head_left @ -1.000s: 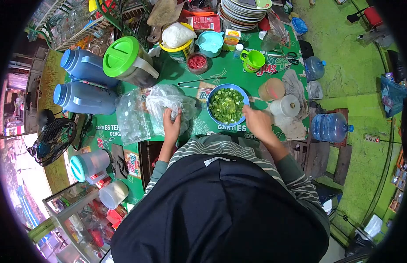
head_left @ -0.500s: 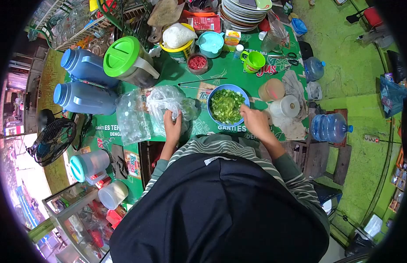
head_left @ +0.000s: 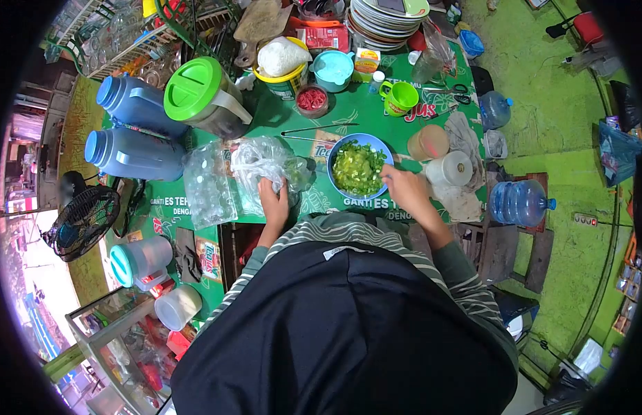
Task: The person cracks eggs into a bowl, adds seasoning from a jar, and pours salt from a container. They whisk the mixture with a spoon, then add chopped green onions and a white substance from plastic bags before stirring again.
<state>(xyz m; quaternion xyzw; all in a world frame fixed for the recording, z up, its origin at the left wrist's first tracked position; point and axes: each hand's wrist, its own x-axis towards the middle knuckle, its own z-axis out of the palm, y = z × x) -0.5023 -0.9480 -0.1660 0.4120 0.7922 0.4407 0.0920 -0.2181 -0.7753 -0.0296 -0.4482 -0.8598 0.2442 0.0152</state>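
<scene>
Blue bowl [head_left: 338, 183] under right hand [head_left: 404, 188]

Crinkly clear plastic bag [head_left: 265, 166], glossy blue plastic bowl [head_left: 332, 176], printed tablecloth [head_left: 348, 114].

the person's own dark-clad body covers the near edge of the surface [head_left: 348, 114]. the fingers [head_left: 268, 185] of the left hand [head_left: 274, 205] sink into the crumpled clear plastic bag [head_left: 265, 166], so their grip cannot be read. the right hand [head_left: 404, 188] hides part of the blue bowl [head_left: 357, 166] rim. the stack of plates [head_left: 386, 17] is cut off at the top edge.
</scene>
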